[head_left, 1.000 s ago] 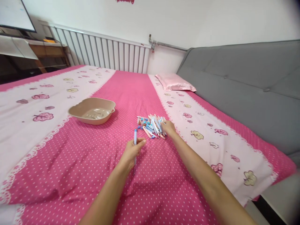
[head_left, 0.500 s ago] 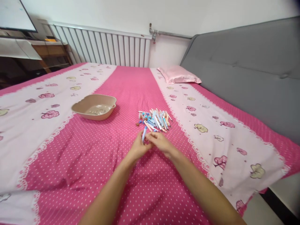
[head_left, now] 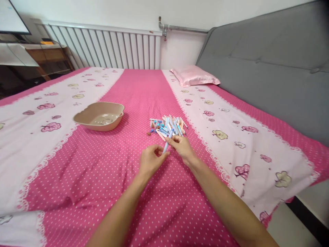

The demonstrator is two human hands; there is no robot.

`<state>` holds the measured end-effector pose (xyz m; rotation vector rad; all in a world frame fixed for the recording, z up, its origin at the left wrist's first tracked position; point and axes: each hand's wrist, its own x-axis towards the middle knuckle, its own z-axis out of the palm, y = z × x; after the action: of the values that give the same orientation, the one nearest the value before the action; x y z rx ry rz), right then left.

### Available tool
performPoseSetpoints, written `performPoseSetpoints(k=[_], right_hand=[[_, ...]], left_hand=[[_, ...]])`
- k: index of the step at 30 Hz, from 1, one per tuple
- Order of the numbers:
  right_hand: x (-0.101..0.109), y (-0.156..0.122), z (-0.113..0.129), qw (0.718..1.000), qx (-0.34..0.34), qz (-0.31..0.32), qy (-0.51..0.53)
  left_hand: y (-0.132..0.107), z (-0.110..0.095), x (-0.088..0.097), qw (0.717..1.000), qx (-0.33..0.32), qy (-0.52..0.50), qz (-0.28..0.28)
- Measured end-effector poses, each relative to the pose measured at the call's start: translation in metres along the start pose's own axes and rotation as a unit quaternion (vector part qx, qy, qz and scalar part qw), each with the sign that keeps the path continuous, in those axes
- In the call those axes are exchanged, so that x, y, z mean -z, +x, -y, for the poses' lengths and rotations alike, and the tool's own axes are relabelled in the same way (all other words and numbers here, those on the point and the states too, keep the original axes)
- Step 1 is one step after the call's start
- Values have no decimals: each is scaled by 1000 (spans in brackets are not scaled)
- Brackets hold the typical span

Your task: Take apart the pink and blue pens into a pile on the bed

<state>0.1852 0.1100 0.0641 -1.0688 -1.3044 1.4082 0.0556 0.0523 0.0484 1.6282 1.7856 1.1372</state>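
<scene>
Between my two hands is a pale blue marker pen [head_left: 168, 141] with a darker blue end, tilted up and to the right. My left hand [head_left: 152, 159] pinches its lower end between thumb and fingers. At the upper part, the fingers of my right hand [head_left: 182, 146] are closed on it near the blue end. Just beyond my hands lies a heap of pens [head_left: 171, 125] in blue, white and peach tones. Small blue and brown caps [head_left: 152, 130] are scattered at the heap's left side.
A beige plastic basin [head_left: 99, 117] sits on the pink dotted bedspread [head_left: 102, 164] to the left. Farther back are a pink pillow [head_left: 194, 75], a grey padded headboard [head_left: 267, 55] and a white radiator [head_left: 102, 46]. A desk with a monitor [head_left: 12, 19] stands at the far left.
The marker has moved right and now leans rightward. My right hand has shifted slightly right and up and taken hold of its upper part. The view has shifted a little.
</scene>
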Motion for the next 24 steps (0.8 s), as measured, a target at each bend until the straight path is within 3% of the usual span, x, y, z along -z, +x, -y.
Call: performPoseSetpoints(k=[5,9,15,18,21,24], right_hand=[[-3,-4,-2,999,-19,23,22],[-2,-4,-5,1000,5,-2,3],[-1,-3,-4,999,-10,23,34],[1,-3,0,994,-45,64,82],[5,-3,4,975,-99,134,147],[7,-4,7,953,-121,193,198]], left_hand=[[-3,-4,1,1000,1,11,-26],[-3,-7,2,1000,-16,1,-20],[0,-11,6,987,50,-135,65],[0,-12,11,954,90,-248,140],[0,-14,15,897,123,-368,212],[-1,-16,16,858,130,-433,243]])
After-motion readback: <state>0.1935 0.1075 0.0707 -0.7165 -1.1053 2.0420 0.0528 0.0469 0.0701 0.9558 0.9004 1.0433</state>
